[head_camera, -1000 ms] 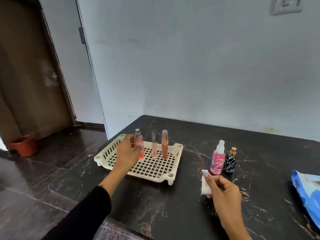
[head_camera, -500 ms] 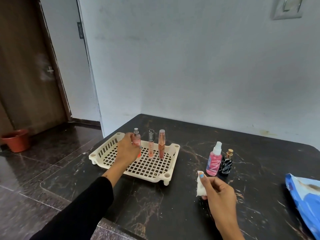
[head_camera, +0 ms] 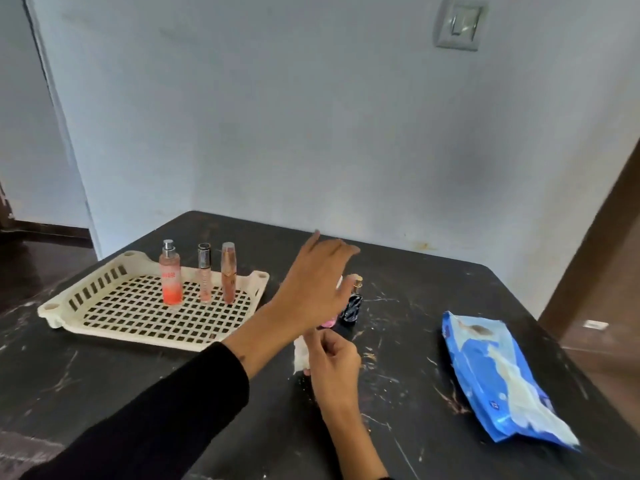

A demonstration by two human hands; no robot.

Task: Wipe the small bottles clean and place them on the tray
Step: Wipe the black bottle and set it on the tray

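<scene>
Head view: left hand (head_camera: 313, 285), fingers spread, is reaching over the pink bottle (head_camera: 328, 323) beside the tray (head_camera: 55, 308) while right hand (head_camera: 334, 362) is pinching a wipe (head_camera: 300, 353), so grasping that bottle likely comes next.

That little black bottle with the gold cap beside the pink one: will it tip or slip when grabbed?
The black bottle looks glossy and possibly glass, so it may be slippery and breakable. It stands upright, narrow and tall for its base, so a sideways nudge could topple it. The left hand hovers close over it and the pink bottle stands right beside, so crowding adds risk.
</scene>
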